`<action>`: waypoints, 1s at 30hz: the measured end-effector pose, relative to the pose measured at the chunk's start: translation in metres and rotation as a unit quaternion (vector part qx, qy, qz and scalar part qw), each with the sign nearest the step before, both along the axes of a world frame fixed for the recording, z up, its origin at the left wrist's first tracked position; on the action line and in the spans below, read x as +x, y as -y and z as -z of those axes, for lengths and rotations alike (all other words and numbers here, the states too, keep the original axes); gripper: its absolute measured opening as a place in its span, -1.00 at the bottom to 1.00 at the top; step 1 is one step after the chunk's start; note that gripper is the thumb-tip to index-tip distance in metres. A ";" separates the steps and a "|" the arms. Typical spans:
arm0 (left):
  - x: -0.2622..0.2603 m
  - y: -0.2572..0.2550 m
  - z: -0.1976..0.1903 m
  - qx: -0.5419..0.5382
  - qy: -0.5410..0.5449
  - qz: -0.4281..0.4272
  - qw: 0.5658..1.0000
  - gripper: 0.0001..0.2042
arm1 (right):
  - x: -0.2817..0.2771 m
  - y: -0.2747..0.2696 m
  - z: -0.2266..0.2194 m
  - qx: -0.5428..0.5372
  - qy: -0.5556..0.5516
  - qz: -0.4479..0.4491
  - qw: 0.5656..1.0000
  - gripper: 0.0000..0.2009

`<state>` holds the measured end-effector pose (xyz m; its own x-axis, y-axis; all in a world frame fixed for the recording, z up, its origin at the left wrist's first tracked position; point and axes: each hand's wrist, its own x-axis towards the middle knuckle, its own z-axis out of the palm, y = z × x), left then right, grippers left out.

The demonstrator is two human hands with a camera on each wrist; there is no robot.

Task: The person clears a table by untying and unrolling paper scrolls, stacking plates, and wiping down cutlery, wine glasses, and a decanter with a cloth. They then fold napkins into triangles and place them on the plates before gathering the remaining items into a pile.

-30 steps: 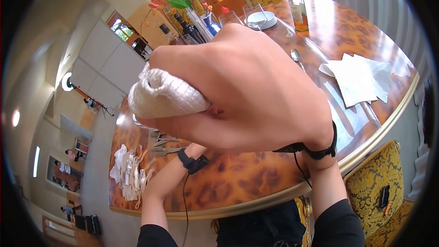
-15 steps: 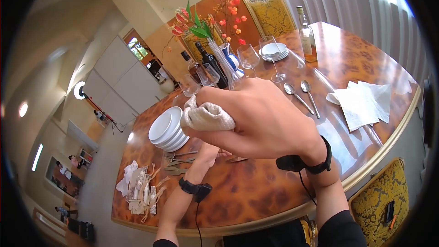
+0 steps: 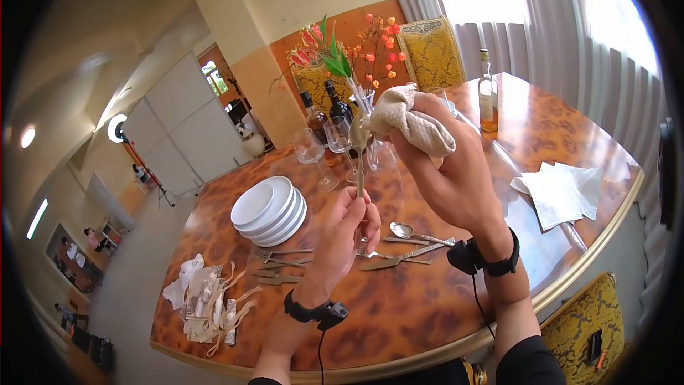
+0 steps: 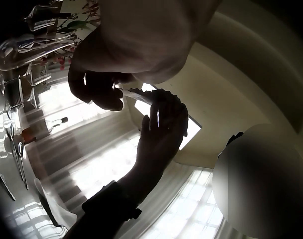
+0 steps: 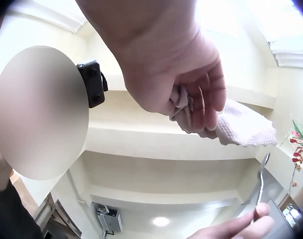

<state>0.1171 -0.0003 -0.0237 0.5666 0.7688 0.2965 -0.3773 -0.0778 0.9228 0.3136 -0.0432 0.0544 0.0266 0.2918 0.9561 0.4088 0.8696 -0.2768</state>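
Observation:
My left hand [image 3: 336, 242] pinches a spoon [image 3: 360, 164] by its handle, bowl upward, above the table. Bunched in my right hand [image 3: 459, 175] is a beige textured cloth [image 3: 413, 125], raised beside the spoon's bowl. From the right wrist, the cloth [image 5: 246, 124] hangs past my curled fingers, and the spoon [image 5: 261, 181] stands just below its edge. Backlit in the left wrist view, both hands appear dark, with the cloth near the spoon end. Below my hands, a spoon [image 3: 401, 229], knives [image 3: 385, 262] and forks lie on the glossy table [image 3: 342, 321].
Stacked white plates [image 3: 267, 210] stand left, near wine glasses [image 3: 308, 146] and dark bottles [image 3: 340, 107]. Behind my hands is a flower vase. White napkins [image 3: 556, 192] lie at right, a liquor bottle [image 3: 488, 103] farther back. A bundle of wrapped items [image 3: 210, 306] occupies the left front.
My right hand with the cloth has moved away from the camera, toward the table's far side. My left hand has risen into view with the spoon upright. The head view has shifted.

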 end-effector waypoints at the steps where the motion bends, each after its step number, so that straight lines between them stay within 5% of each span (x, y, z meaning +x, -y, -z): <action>1: 0.000 0.002 0.002 0.003 0.006 0.004 1.000 -0.82 | 0.000 -0.001 0.000 0.004 -0.001 0.016 1.000 -0.74; 7: -0.010 0.013 0.000 0.101 -0.011 -0.080 0.992 -0.81 | -0.010 0.003 0.000 -0.033 0.015 0.009 0.999 -0.78; 15: -0.016 0.023 -0.002 0.146 -0.018 -0.066 0.987 -0.78 | -0.024 -0.001 0.007 -0.041 0.046 0.018 0.998 -0.80; 25: -0.022 0.019 -0.002 0.049 0.023 -0.056 0.997 -0.77 | -0.036 -0.007 0.014 -0.060 0.081 -0.007 0.995 -0.78; 28: -0.023 0.018 -0.007 0.066 0.021 -0.080 0.994 -0.78 | -0.036 -0.010 0.012 -0.032 0.035 0.019 0.999 -0.75; 30: -0.021 0.021 -0.008 0.073 0.015 -0.094 0.993 -0.79 | -0.036 -0.014 0.019 -0.014 -0.003 0.120 0.993 -0.74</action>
